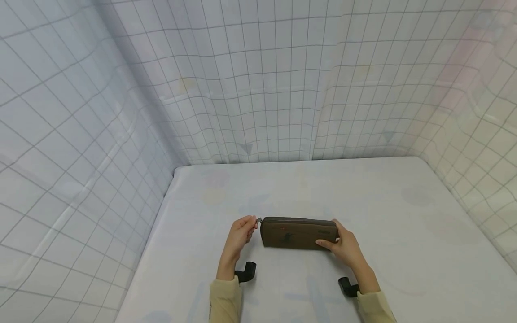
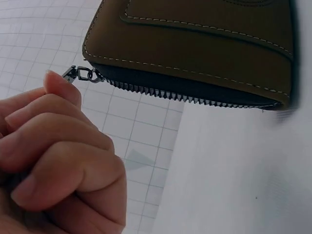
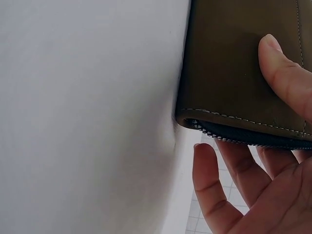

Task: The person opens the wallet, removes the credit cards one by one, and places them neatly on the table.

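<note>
A long brown zip wallet (image 1: pixel 288 234) with pale stitching is held up over the white table, its broad side facing me. At its upper left corner my left hand (image 1: pixel 239 235) pinches the metal zipper pull (image 2: pixel 70 74) between thumb and forefinger, the other fingers curled in. Dark zipper teeth (image 2: pixel 161 93) run along the wallet's end in the left wrist view. My right hand (image 1: pixel 346 246) grips the right end, its thumb (image 3: pixel 282 73) on the broad face and the fingers around the zipper edge and behind. The wallet's back is hidden.
The white table (image 1: pixel 194 202) lies below both hands. Grid-patterned white curtains (image 1: pixel 258 89) stand behind it and along both sides. A black wrist mount (image 1: pixel 247 272) sits on the left wrist, and another black mount (image 1: pixel 348 287) on the right.
</note>
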### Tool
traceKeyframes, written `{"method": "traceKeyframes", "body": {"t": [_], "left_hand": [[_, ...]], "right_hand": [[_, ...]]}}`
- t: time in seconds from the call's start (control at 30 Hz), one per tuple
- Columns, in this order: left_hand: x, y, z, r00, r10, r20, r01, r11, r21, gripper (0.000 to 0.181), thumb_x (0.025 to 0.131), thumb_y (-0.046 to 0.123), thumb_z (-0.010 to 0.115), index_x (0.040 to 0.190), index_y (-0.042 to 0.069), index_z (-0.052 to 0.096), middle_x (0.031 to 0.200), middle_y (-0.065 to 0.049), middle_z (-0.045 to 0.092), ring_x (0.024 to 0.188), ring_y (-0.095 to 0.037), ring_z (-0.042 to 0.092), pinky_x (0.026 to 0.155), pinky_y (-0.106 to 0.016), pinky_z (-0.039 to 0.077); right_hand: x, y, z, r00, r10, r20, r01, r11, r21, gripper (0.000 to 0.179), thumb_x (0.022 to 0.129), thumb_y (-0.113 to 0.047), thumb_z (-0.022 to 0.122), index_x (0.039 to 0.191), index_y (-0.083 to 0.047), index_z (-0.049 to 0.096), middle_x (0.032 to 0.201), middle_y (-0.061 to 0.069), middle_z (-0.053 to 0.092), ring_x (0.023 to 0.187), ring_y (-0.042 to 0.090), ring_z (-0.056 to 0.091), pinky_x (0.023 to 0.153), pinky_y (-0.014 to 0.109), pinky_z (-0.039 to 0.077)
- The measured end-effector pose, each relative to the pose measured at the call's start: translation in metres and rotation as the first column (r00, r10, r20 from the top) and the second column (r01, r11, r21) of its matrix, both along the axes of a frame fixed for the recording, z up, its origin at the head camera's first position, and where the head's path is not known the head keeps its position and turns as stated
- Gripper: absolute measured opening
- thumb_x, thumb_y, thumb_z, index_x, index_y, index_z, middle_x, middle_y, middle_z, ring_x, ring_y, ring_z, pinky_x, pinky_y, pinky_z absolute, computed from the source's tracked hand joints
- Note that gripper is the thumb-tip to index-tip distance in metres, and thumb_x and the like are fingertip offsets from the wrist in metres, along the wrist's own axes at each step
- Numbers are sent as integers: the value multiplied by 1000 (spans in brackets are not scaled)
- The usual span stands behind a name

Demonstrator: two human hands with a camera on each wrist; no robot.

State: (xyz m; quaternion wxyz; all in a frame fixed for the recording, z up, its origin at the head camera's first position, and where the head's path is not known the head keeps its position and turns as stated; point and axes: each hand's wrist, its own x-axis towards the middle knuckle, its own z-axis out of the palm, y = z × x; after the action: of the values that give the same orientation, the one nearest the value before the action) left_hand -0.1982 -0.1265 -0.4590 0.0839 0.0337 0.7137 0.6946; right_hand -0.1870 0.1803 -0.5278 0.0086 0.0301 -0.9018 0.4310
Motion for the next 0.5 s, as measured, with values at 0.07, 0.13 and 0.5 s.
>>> {"method": "traceKeyframes", "body": {"t": [0.07,0.13,0.5], "left_hand": [[2,1,-1,1000,7,4,-7,1000,2,32,102,11,44,74,1,54,54,2,32,45,-6,26,44,-19,22],[3,3,-3,1000,17,3,-17,1000,6,31,102,11,45,75,-1,54,53,3,32,45,-6,26,43,-19,21],[9,19,4,987,80,-140,-101,984,-148,30,100,9,48,82,-15,56,54,2,34,47,-6,27,45,-20,21]], "right_hand": [[1,0,0,1000,-1,4,1,1000,6,69,78,-33,79,130,0,48,97,12,64,70,17,59,60,33,48],[1,1,0,1000,0,10,0,1000,3,67,78,-33,79,128,-1,49,97,11,64,71,17,59,60,33,48],[-2,2,1,1000,17,-3,-17,1000,-17,71,78,-32,79,132,0,46,99,13,64,71,17,58,60,32,48]]}}
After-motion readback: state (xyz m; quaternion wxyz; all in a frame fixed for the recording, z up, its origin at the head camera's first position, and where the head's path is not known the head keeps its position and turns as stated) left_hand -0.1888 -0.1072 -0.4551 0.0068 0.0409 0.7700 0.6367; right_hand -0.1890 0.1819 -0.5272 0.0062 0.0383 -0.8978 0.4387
